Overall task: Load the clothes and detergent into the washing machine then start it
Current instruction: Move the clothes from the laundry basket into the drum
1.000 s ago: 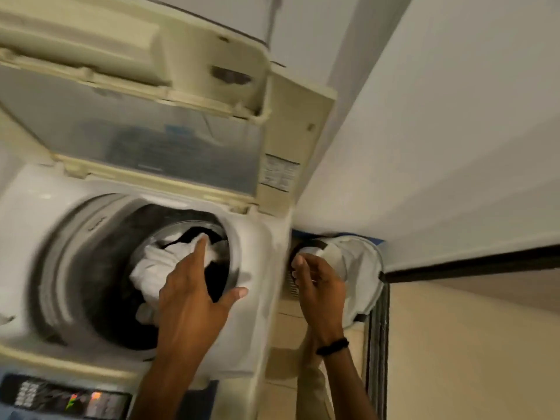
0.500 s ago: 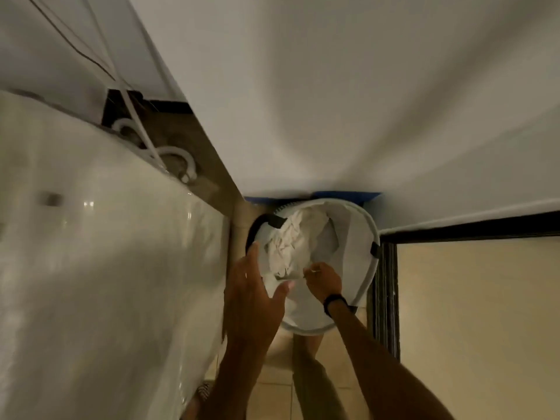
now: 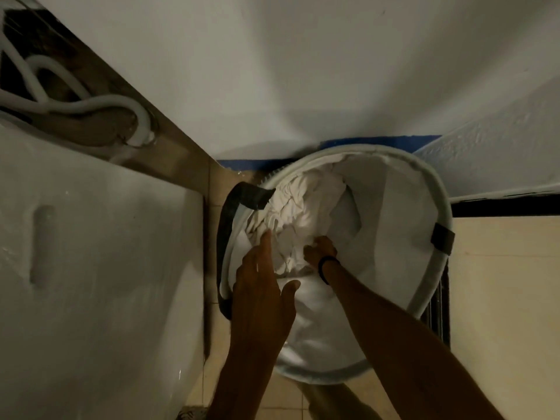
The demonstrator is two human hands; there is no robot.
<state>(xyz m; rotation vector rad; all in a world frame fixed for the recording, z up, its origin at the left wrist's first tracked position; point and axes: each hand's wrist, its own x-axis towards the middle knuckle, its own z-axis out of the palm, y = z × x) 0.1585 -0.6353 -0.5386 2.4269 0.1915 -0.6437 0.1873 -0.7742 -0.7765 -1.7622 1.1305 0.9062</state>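
Clothes (image 3: 298, 207) in basket (image 3: 400, 213), washer (image 3: 106, 268) beside, hose (image 3: 100, 103) behind

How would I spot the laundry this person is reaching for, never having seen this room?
Find the white washing machine along the left edge; just right of it, on the tiled floor against the wall, stands a round white laundry basket. Inside lies a crumpled white garment, which the right hand grips. Unlike the basket's smooth liner, it is wrinkled and bunched.
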